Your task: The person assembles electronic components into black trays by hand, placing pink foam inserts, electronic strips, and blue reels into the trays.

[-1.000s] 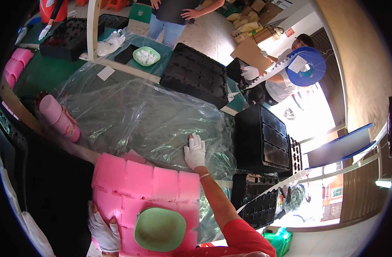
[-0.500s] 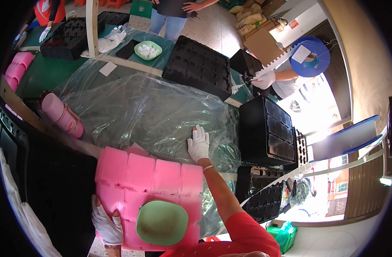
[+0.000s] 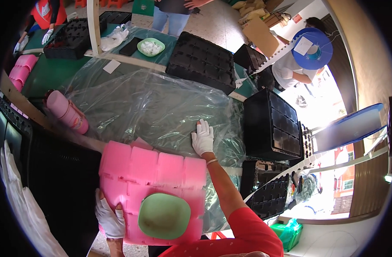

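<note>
A stack of pink moulded trays [image 3: 161, 165] stands close in front of me, and a green square dish [image 3: 164, 216] rests on top. My left hand [image 3: 110, 218], in a white glove, grips the stack's left edge, thumb apart from the fingers. Beyond the stack, my right hand [image 3: 203, 138], also gloved, lies flat with fingers stretched on a clear plastic sheet [image 3: 140, 103] spread over the green table. It holds nothing. A flat pink piece [image 3: 142, 144] shows partly behind the stack.
Black trays stand at the back [image 3: 202, 62] and right [image 3: 273, 124]. A pink bottle [image 3: 67, 112] is at left; a green bowl [image 3: 151, 46] with white bits sits farther back. A blue reel [image 3: 311, 49] hangs at right with a white strip. Other people stand around.
The view has shifted slightly. At the right, another person's gloved hand has left the white strip and the person has moved. My hands keep their places on the stack and the sheet.
</note>
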### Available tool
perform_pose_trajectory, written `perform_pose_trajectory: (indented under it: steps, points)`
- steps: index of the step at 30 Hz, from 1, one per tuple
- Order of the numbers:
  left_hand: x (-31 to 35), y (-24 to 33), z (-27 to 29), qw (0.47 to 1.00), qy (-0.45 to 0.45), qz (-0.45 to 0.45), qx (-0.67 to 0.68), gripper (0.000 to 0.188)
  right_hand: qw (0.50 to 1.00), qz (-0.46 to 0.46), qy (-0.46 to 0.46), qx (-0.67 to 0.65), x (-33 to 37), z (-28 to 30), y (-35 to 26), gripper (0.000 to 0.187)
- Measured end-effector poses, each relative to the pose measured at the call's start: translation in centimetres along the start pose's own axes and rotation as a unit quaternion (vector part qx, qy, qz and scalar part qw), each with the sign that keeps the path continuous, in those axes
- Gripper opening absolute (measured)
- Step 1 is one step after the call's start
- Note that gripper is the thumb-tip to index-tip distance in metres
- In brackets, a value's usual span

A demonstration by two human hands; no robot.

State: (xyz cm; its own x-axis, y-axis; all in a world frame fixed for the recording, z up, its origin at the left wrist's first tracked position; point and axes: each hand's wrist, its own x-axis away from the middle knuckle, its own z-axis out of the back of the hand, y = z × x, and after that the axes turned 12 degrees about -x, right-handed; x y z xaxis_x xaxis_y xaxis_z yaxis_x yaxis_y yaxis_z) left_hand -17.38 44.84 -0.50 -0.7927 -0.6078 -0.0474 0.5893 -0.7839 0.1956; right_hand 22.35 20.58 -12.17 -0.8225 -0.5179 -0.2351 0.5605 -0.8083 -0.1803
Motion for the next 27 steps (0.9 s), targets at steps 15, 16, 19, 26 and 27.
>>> perform_pose_trajectory:
  steps: [15,16,19,26,27]
  points:
    - [-0.5,0.0,-0.2,1.000,-0.009,0.003,0.001,0.074,1.000,-0.009,-0.013,-0.013,-0.8,0.2,-0.1,0.054]
    - [-0.5,0.0,-0.1,1.000,-0.007,0.004,0.003,0.073,1.000,-0.007,-0.010,-0.015,-0.9,0.3,-0.3,0.054]
    - [-0.4,0.1,0.3,1.000,-0.005,-0.001,0.016,0.071,1.000,-0.003,-0.001,-0.027,-0.8,0.9,-0.5,0.053]
    - [0.8,-0.6,0.3,1.000,0.005,-0.012,0.005,0.070,0.999,-0.015,-0.011,-0.028,0.8,0.5,-0.2,0.053]
    - [0.9,-0.7,0.2,1.000,0.003,-0.005,0.000,0.071,0.998,-0.033,-0.016,-0.040,0.8,0.9,-0.7,0.051]
